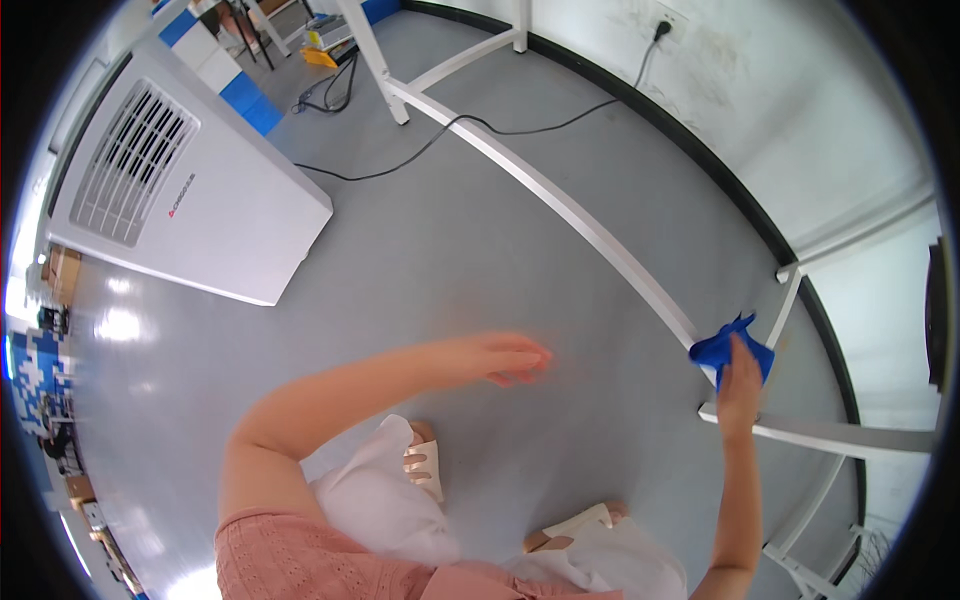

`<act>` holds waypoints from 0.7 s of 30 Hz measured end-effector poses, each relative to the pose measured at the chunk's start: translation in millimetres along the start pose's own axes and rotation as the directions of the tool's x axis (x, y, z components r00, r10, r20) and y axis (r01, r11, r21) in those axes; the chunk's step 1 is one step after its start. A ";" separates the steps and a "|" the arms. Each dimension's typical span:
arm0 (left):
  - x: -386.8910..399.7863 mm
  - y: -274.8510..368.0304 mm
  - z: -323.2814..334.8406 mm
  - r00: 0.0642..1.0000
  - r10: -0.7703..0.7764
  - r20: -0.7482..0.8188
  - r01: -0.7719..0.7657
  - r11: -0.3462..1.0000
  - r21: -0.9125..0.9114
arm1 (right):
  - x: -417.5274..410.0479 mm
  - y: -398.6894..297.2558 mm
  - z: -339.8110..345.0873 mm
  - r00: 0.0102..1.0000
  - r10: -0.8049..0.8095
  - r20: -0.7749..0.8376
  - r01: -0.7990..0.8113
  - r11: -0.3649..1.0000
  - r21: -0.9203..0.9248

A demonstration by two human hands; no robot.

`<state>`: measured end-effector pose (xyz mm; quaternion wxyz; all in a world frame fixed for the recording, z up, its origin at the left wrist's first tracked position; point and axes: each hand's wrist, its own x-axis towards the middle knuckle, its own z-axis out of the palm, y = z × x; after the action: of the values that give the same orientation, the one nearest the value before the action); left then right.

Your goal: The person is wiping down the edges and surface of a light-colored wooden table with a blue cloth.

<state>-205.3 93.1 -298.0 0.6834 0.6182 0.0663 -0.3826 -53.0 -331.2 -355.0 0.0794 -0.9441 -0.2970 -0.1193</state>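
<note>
My right hand point(741, 382) holds a blue cloth point(726, 349) against the end of a long white metal crossbar point(577, 214), close to where the bar meets the table frame's leg point(832, 437). Part of the cloth drapes over the bar, and my fingers lie on top of it. My left hand point(517, 358) hangs over the grey floor in front of me, slightly blurred, with nothing visible in it. Its fingers are extended and close together.
A white portable air conditioner point(247, 202) stands at the left. Its side, a black cable point(536, 131) crosses the bar towards a wall socket point(670, 22). A black skirting board point(720, 161) runs along the white wall. A person's legs show at the far upper left.
</note>
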 end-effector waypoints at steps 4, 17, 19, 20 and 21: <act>-22.5 -35.9 -18.8 0.998 0.030 -0.049 -0.035 0.995 -0.092 | 12.9 -5.3 21.3 0.956 0.114 0.270 -0.162 0.973 0.162; -30.8 -142.2 -29.2 0.974 -0.066 -0.218 -0.049 0.872 -0.486 | 213.4 -178.2 118.1 0.895 -0.438 0.080 0.441 0.897 -0.024; -24.1 -138.6 -32.7 0.983 -0.049 -0.176 -0.051 0.852 -0.521 | 247.7 -210.7 131.8 0.884 -0.467 0.009 0.468 0.883 -0.031; -23.4 -133.7 -37.4 0.991 -0.058 -0.118 -0.002 0.890 -0.456 | 263.2 -224.6 142.0 0.880 -0.474 0.014 0.474 0.880 -0.023; -19.1 -130.4 -42.0 0.997 -0.062 -0.053 0.037 0.923 -0.384 | 279.2 -233.9 153.2 0.882 -0.471 -0.005 0.471 0.882 -0.035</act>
<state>-281.4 146.7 -400.4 0.7783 0.4832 0.1771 -0.3596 60.7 43.6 -407.5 0.0346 -0.8441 -0.5148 -0.1459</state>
